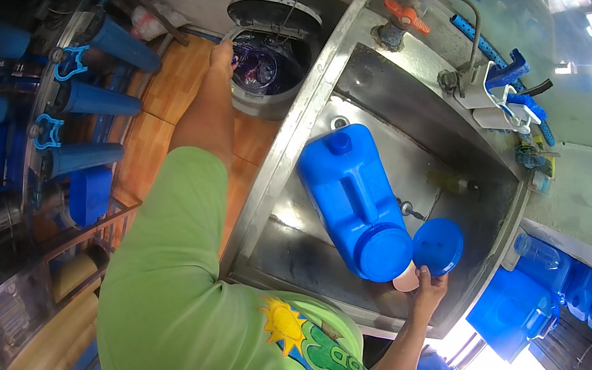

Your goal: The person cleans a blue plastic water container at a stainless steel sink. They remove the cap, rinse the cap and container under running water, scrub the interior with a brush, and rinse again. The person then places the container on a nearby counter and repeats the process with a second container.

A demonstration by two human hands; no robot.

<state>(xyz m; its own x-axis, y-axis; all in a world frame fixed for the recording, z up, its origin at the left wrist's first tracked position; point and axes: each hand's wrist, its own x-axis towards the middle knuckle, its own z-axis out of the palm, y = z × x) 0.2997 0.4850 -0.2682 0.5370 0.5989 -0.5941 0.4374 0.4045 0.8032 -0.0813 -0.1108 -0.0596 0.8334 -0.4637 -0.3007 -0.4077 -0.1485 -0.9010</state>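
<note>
My left hand (221, 59) reaches far out to the rim of a grey round bin (260, 108) with its lid raised. The fingers are curled closed, and what they hold, if anything, is too small to make out. My right hand (430, 289) grips a round blue lid (438, 247) by its lower edge, over the sink. Beside that lid, a large blue water jug (349, 192) lies in the steel sink (287, 248). The jug has a small cap and a wide round cap. Partly hidden between jug and hand is a pinkish object (406, 278).
A valve with an orange handle (407, 17) rises at the sink's back edge. Brushes (509, 70) sit in a white holder on the wall. Blue filter housings (100, 101) line a rack at left. More blue jugs (513, 310) stand at right.
</note>
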